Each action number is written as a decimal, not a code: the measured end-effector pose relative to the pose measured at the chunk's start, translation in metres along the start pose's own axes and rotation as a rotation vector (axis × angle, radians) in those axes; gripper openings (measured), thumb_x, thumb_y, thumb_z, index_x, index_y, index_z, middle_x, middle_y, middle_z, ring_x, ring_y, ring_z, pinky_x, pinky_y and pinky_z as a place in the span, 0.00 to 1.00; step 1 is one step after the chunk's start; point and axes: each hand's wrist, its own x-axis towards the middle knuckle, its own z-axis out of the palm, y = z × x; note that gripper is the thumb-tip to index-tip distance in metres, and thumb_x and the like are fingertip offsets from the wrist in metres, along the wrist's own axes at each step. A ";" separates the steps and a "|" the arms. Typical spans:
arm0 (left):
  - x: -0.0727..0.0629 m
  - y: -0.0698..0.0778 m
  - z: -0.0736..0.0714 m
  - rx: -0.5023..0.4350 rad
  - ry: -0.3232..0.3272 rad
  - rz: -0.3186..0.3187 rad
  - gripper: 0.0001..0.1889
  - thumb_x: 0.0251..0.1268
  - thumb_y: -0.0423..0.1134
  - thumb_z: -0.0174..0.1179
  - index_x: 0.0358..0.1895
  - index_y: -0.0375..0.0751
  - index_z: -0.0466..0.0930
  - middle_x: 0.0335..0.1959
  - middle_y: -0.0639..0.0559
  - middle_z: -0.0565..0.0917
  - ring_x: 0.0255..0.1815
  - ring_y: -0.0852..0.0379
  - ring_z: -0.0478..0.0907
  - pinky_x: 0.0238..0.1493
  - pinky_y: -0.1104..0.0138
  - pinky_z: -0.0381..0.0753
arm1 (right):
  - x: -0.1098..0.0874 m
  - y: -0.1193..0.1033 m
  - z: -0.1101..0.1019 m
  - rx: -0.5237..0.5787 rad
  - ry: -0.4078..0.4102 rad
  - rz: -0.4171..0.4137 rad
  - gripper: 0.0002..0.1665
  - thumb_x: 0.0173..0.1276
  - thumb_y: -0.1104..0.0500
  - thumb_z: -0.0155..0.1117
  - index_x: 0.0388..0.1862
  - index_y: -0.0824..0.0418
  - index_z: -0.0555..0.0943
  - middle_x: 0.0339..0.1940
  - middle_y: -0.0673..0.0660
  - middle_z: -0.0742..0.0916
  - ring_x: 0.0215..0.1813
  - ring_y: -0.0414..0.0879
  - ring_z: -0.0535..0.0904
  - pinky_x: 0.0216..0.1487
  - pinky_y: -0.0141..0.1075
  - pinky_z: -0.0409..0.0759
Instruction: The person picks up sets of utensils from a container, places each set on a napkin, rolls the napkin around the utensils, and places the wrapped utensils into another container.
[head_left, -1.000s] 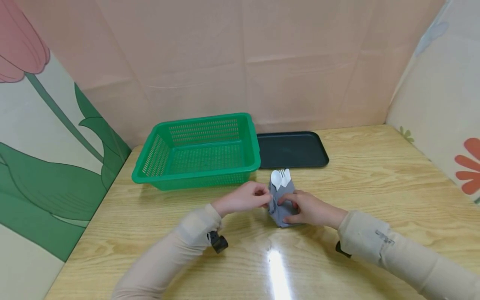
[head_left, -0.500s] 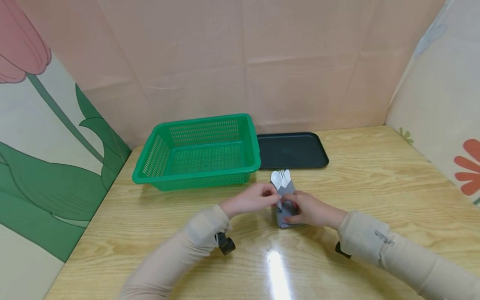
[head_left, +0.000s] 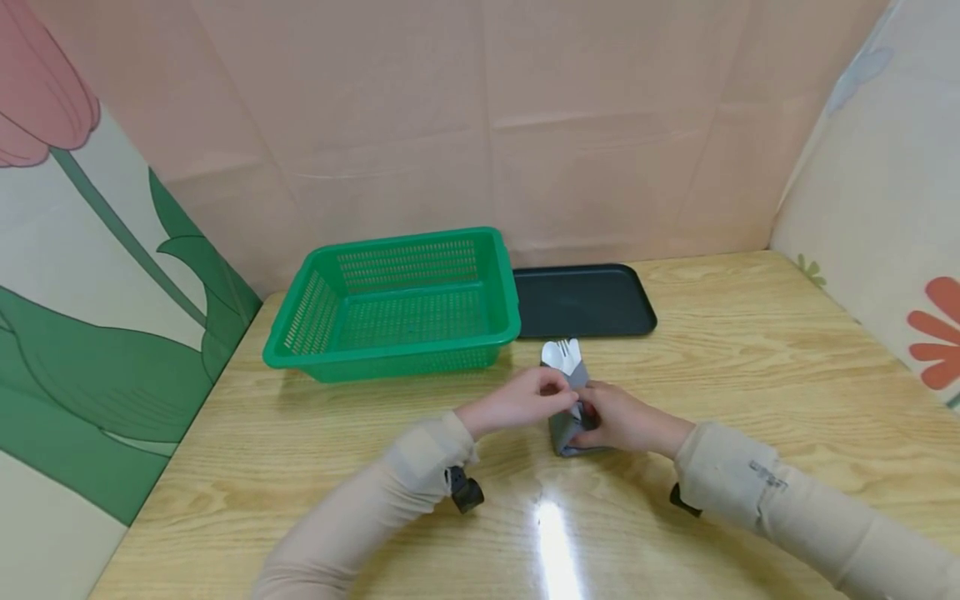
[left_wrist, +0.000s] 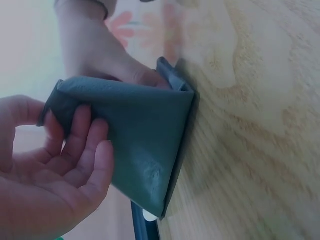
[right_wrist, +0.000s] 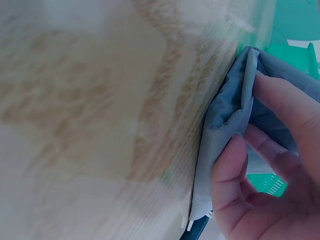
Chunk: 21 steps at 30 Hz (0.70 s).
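A grey napkin (head_left: 561, 435) lies folded on the table, with a white spoon (head_left: 552, 355), a fork (head_left: 565, 353) and a knife (head_left: 574, 350) poking out of its far end. My left hand (head_left: 517, 402) pinches the napkin's left flap between thumb and index finger and holds it raised over the bundle. In the left wrist view the flap (left_wrist: 145, 142) stands up as a taut sheet, the other fingers loosely curled beside it. My right hand (head_left: 628, 420) grips the bundle from the right, its thumb and bent fingers (right_wrist: 232, 165) pressed against the folds.
Behind my left hand stands a green slotted basket (head_left: 405, 347) with nothing in it. Right of the basket, a black tray (head_left: 581, 300) lies flat near the back wall. Wood-grain tabletop (head_left: 750, 350) stretches to the right.
My left hand has moved right, drawing the napkin's left flap up and across over the cutlery. The right hand has stayed in place on the bundle.
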 end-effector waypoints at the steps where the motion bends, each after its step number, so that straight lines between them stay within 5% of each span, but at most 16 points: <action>1: 0.000 0.000 0.001 -0.005 -0.001 -0.003 0.11 0.69 0.38 0.50 0.36 0.34 0.78 0.30 0.54 0.76 0.27 0.64 0.66 0.29 0.76 0.65 | 0.000 0.000 0.000 0.004 0.001 -0.004 0.25 0.52 0.56 0.73 0.47 0.63 0.76 0.30 0.52 0.77 0.33 0.40 0.67 0.32 0.28 0.66; 10: 0.004 -0.001 0.010 -0.035 0.023 -0.006 0.11 0.69 0.39 0.50 0.34 0.35 0.77 0.25 0.56 0.73 0.24 0.63 0.64 0.28 0.75 0.64 | 0.001 0.002 -0.001 0.032 -0.010 0.016 0.26 0.50 0.56 0.75 0.47 0.63 0.77 0.37 0.53 0.82 0.37 0.40 0.71 0.37 0.29 0.71; 21: 0.005 -0.013 0.022 -0.277 0.064 -0.009 0.10 0.70 0.38 0.50 0.33 0.34 0.74 0.32 0.55 0.75 0.34 0.66 0.69 0.38 0.77 0.68 | 0.002 0.008 0.000 0.078 -0.010 0.015 0.24 0.48 0.57 0.76 0.43 0.62 0.77 0.35 0.52 0.83 0.36 0.38 0.72 0.36 0.29 0.72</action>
